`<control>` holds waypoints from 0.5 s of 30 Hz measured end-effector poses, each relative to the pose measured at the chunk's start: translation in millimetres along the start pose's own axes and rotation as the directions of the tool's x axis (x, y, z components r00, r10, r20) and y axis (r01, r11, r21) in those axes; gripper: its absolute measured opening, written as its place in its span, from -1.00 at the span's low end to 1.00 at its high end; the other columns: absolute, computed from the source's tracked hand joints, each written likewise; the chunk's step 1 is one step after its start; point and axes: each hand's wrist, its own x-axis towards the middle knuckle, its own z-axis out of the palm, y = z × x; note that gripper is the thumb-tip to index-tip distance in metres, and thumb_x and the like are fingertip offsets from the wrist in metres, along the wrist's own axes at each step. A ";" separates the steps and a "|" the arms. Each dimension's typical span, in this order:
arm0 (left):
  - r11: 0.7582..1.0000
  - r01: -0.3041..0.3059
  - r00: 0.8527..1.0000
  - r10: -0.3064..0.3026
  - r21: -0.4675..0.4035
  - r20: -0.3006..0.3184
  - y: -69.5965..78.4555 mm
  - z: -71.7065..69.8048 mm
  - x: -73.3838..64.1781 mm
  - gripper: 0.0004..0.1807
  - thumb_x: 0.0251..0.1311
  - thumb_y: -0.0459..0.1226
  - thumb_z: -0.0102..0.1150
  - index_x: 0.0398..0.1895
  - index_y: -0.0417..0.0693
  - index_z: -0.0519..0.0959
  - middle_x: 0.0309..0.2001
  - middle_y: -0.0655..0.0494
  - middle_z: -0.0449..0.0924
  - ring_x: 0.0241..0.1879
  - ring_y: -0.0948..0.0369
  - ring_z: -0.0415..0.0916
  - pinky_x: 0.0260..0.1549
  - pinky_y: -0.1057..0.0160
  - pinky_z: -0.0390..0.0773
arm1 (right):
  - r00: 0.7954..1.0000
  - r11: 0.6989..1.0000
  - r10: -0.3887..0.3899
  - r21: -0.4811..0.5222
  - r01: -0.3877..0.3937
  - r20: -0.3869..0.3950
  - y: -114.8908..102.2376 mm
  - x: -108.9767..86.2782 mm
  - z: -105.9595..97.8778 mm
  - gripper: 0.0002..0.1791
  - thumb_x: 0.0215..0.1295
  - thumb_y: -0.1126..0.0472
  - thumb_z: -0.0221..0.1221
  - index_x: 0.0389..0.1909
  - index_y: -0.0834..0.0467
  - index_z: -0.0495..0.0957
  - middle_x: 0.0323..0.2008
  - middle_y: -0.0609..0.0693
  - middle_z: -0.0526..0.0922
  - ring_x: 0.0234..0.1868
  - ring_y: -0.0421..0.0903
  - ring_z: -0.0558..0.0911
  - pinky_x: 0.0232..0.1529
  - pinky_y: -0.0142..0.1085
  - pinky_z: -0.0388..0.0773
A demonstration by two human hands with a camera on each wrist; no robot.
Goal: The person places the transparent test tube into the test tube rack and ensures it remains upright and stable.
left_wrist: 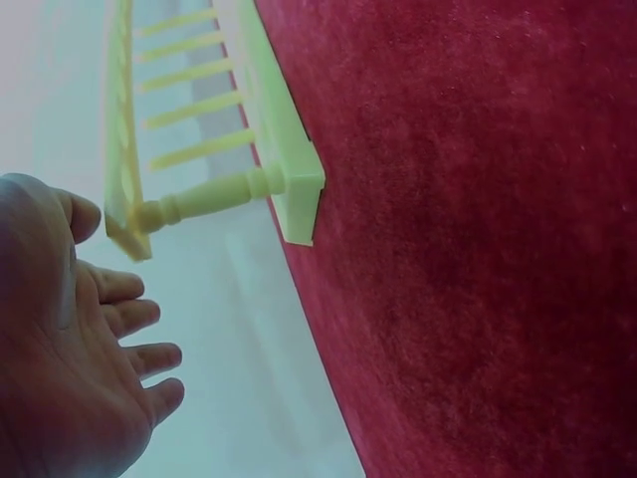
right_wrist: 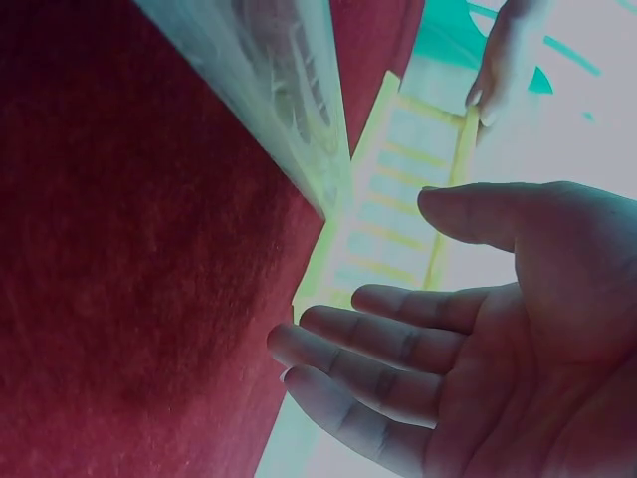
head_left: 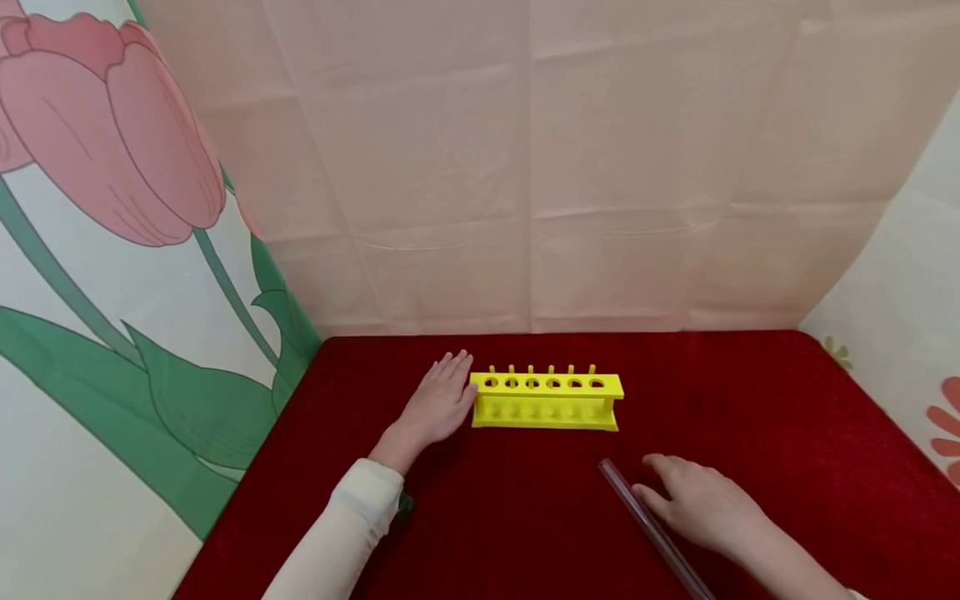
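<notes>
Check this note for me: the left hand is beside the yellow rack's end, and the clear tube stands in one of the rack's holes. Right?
Not quite: the head view shows the clear tube lying on the red table beside the right hand, apart from the yellow rack. The left hand is beside the rack's end, as noted.

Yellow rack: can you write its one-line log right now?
yellow rack: upright, holes empty | left hand: open, by rack's left end | right hand: open, beside clear tube
</notes>
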 end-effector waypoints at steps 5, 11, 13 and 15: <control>1.000 0.001 1.000 -0.001 0.002 -0.003 3.3 1.5 3.3 -0.32 0.60 0.02 -0.32 0.63 -0.09 0.02 0.63 0.02 -0.05 0.62 0.03 -0.19 0.56 0.04 -0.10 | 1.000 1.000 -0.011 -0.012 0.011 -0.007 -4.4 -0.3 2.2 -0.39 0.36 -0.17 0.24 0.14 0.27 0.58 0.08 0.23 0.66 0.10 0.20 0.65 0.06 0.18 0.58; 1.000 -0.005 1.000 0.005 -0.006 -0.008 6.5 3.6 3.9 -0.33 0.60 0.01 -0.32 0.62 -0.12 0.04 0.62 0.01 -0.03 0.61 0.00 -0.16 0.56 0.05 -0.09 | 1.000 1.000 -0.011 -0.007 0.011 0.007 -5.2 -0.4 4.8 -0.39 0.35 -0.16 0.25 0.13 0.28 0.58 0.09 0.23 0.66 0.10 0.20 0.65 0.07 0.17 0.58; 1.000 -0.008 1.000 0.008 -0.005 -0.011 6.9 4.7 4.3 -0.33 0.60 0.00 -0.32 0.62 -0.12 0.04 0.62 0.01 -0.03 0.61 0.01 -0.17 0.56 0.06 -0.09 | 1.000 1.000 -0.001 -0.005 0.001 0.019 -5.1 -0.2 5.0 -0.39 0.35 -0.16 0.25 0.14 0.27 0.58 0.09 0.22 0.66 0.11 0.19 0.64 0.07 0.17 0.58; 1.000 -0.009 1.000 0.009 -0.001 -0.011 7.1 5.6 5.0 -0.34 0.60 0.00 -0.33 0.62 -0.11 0.04 0.62 0.01 -0.03 0.62 0.03 -0.18 0.56 0.07 -0.09 | 0.999 1.000 0.010 -0.006 -0.010 0.032 -5.0 0.1 5.5 -0.38 0.33 -0.17 0.26 0.14 0.26 0.58 0.10 0.21 0.66 0.11 0.18 0.64 0.07 0.17 0.58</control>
